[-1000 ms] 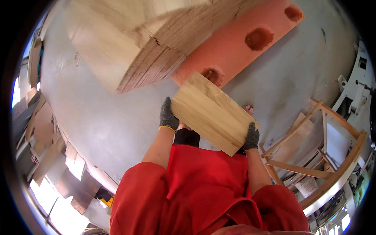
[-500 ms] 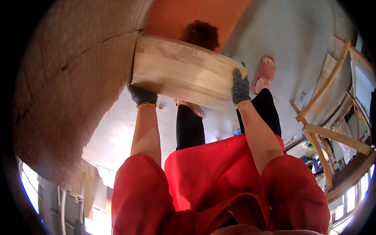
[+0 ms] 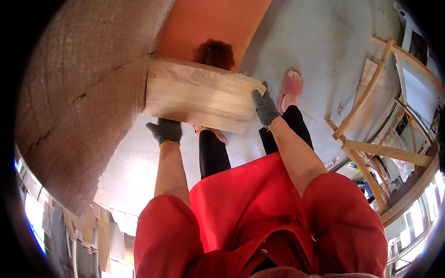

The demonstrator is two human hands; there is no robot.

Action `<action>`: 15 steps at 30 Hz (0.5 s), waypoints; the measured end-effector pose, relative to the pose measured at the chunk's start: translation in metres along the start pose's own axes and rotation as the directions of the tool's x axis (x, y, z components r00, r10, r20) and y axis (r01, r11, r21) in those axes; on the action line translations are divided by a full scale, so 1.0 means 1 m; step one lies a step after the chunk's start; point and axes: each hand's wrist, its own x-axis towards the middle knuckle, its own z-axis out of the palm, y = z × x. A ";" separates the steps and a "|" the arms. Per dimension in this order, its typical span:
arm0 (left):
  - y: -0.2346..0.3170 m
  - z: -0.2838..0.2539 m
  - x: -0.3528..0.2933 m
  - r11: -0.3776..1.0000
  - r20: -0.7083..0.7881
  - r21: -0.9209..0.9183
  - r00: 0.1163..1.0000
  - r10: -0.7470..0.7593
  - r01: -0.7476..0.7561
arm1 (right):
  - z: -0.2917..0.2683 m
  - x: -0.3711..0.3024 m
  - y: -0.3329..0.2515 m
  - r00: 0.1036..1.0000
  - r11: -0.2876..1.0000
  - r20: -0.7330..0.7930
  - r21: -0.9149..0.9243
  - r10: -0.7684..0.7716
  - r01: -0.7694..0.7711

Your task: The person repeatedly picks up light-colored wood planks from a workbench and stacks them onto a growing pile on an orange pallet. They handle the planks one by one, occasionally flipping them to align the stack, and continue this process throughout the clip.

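A pale wooden board point(image 3: 199, 95) with visible grain lies across in front of me, its left end against a large brown rough-faced slab point(image 3: 88, 78). Both my hands wear dark grey knit gloves with yellow cuffs. At the board's near left edge is my left hand point(image 3: 166, 131): its fingers go under the board and out of sight, while its thumb sticks out to the left, off the wood. My right hand point(image 3: 266, 107) grips the right end, thumb on top and fingers around the far side.
Beyond the board is an orange surface point(image 3: 204, 23) with a dark round shadow on it. A wooden frame point(image 3: 361, 97) with curved rails stands to the right on the grey floor point(image 3: 324, 55). Below the board are my feet in pink slippers point(image 3: 292, 87). Wood pieces point(image 3: 103, 236) stand at lower left.
The board and both hands appear lower and further left in the picture, as does the surrounding scene. My left thumb has spread away from the board's corner.
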 end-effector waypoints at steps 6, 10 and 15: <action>-0.027 0.008 -0.004 0.995 0.029 0.085 0.998 -0.049 0.046 | 0.005 -0.005 0.015 0.970 0.972 0.231 0.202 0.073 -0.121; -0.025 0.012 -0.001 0.995 0.047 0.091 0.997 -0.054 0.049 | 0.016 -0.018 0.021 0.987 0.980 0.155 0.191 0.035 -0.064; -0.022 0.018 -0.005 0.995 0.036 0.071 0.997 -0.068 0.065 | 0.020 -0.017 0.006 0.982 0.959 0.166 0.250 0.095 -0.135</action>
